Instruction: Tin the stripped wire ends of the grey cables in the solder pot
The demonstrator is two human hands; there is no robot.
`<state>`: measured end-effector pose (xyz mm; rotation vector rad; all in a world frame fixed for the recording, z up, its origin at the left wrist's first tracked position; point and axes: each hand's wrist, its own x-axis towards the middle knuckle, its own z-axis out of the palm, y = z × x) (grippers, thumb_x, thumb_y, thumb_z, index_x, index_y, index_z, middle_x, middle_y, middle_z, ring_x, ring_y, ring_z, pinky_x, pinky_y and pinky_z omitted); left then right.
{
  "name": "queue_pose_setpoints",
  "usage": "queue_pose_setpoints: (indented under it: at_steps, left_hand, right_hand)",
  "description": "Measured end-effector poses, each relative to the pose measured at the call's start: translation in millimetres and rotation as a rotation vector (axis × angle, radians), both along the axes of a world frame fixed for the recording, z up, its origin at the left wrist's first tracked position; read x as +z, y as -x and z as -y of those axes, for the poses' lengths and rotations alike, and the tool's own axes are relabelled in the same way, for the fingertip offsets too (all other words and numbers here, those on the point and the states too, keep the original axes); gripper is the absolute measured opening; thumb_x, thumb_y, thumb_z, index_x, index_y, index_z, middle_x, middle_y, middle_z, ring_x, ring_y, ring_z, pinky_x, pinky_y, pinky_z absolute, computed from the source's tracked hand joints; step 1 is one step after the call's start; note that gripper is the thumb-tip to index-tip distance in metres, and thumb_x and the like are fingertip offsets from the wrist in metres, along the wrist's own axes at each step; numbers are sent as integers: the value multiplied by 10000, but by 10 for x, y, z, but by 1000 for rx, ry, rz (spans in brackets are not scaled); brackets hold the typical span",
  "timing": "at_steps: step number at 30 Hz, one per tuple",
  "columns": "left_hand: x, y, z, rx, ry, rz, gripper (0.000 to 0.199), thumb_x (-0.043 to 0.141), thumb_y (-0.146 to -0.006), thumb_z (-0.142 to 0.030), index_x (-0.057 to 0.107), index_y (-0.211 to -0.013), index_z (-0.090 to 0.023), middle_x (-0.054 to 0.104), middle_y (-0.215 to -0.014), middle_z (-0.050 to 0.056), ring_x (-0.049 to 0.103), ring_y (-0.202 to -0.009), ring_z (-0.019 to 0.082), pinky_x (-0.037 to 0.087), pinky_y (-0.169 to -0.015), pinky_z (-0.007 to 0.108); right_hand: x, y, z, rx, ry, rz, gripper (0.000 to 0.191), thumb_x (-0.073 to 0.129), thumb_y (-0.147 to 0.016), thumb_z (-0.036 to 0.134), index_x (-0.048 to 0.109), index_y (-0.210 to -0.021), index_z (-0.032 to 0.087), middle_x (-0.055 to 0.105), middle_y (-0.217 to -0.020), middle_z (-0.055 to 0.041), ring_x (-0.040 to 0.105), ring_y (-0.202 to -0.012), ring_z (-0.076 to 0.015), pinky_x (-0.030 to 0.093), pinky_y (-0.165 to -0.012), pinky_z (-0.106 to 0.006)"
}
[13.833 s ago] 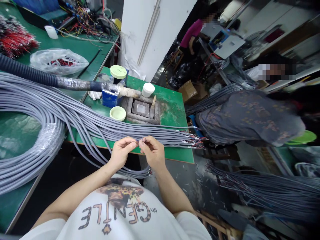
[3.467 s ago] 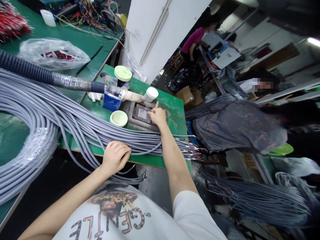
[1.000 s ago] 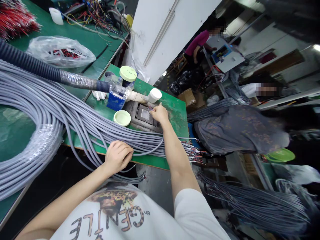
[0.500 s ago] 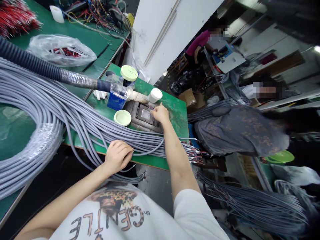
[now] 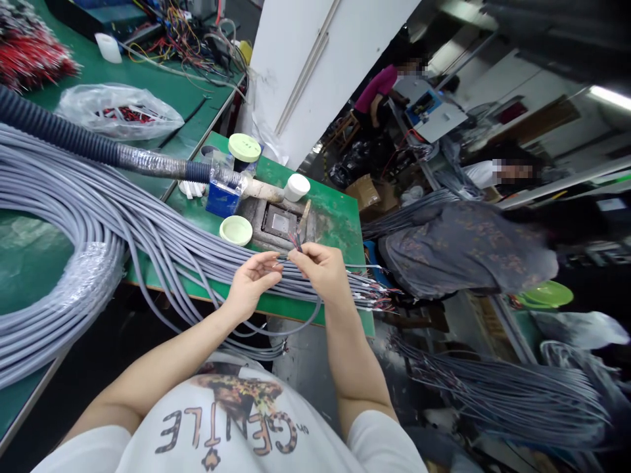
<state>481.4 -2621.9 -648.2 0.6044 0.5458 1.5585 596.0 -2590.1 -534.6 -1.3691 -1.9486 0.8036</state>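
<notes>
My right hand [image 5: 318,268] pinches the stripped end of a grey cable, its thin coloured wires [image 5: 295,240] fanning up past the fingertips. Close to it on the left, my left hand [image 5: 255,281] has its thumb and fingers apart, fingertips near the held cable end. Beneath both hands runs a thick bundle of grey cables [image 5: 197,244] across the green bench. Just beyond the hands sits a square solder pot [image 5: 282,222] with a shiny surface. A stick-like tool [image 5: 306,213] leans at its right side.
A ribbed hose [image 5: 158,163] reaches the pot from the left. Around it stand a white cup [image 5: 297,188], a pale green lid [image 5: 235,230], a lidded tub [image 5: 244,148] and a blue box [image 5: 223,197]. People work at the right.
My right hand has drawn back from the solder pot toward me with the wire end. My left hand has lifted off the cable bundle and moved right, its fingers spreading.
</notes>
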Motion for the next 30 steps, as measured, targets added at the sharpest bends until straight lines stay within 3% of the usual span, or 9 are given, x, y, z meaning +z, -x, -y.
queue_pose_setpoints:
  at_steps: [5, 9, 13, 17, 20, 23, 27, 30]
  left_hand:
    - [239, -174, -26, -68, 42, 228, 313, 842, -570, -378, 681, -744, -172, 630, -709, -7, 559, -661, 108, 466, -661, 263]
    - [356, -57, 9, -167, 18, 280, 323, 834, -575, -389, 637, -688, -159, 573, -701, -13, 547, -691, 118, 470, -696, 283]
    - [383, 111, 33, -201, 14, 287, 290, 832, -579, -304, 591, -658, -162, 586, -782, 0, 558, -745, 129, 477, -715, 285]
    - [341, 62, 50, -291, 49, 253, 345, 813, -615, -349, 526, -588, -161, 605, -820, 21, 593, -838, 162, 501, -786, 315]
    - [294, -59, 77, -338, 93, 245, 369, 768, -662, -467, 558, -621, -166, 630, -819, 38, 608, -819, 173, 513, -775, 329]
    - [246, -127, 134, -369, 67, 192, 443, 703, -692, -591, 665, -803, -164, 664, -824, 65, 615, -748, 182, 519, -702, 339]
    - [188, -126, 204, -373, 23, 107, 460, 753, -680, -512, 718, -947, -139, 664, -687, 47, 597, -590, 169, 502, -612, 335]
    - [149, -99, 208, -253, 59, 5, 360, 777, -677, -442, 754, -883, -148, 697, -719, 50, 629, -697, 181, 502, -726, 331]
  right_hand:
    - [27, 21, 167, 61, 32, -41, 318, 615, -779, 439, 607, -611, 169, 461, -496, 35, 385, -464, -84, 299, -448, -222]
    - [26, -39, 247, 123, 12, -66, 271, 632, -788, 423, 645, -695, 170, 555, -605, 13, 437, -503, -89, 345, -479, -219]
    - [-12, -135, 360, 304, 56, 29, 268, 580, -849, 415, 683, -820, 169, 572, -631, 9, 468, -532, -93, 370, -516, -216]
    - [-71, -164, 485, 385, 67, 44, 348, 514, -886, 445, 659, -721, 174, 500, -545, 24, 435, -515, -94, 357, -527, -223]
    - [-134, -163, 533, 305, 60, -8, 339, 524, -880, 438, 628, -678, 186, 455, -494, 38, 407, -474, -94, 349, -503, -227]
    - [-220, -195, 539, 162, 72, -54, 316, 518, -885, 430, 617, -698, 195, 446, -472, 44, 410, -441, -99, 345, -473, -232]
    - [-309, -253, 544, 130, 81, -21, 308, 491, -904, 407, 600, -706, 199, 488, -489, 38, 460, -443, -107, 367, -477, -238]
    - [-282, -276, 560, 111, -83, 121, 253, 519, -901, 364, 627, -739, 203, 599, -617, -1, 553, -582, -137, 415, -577, -261]
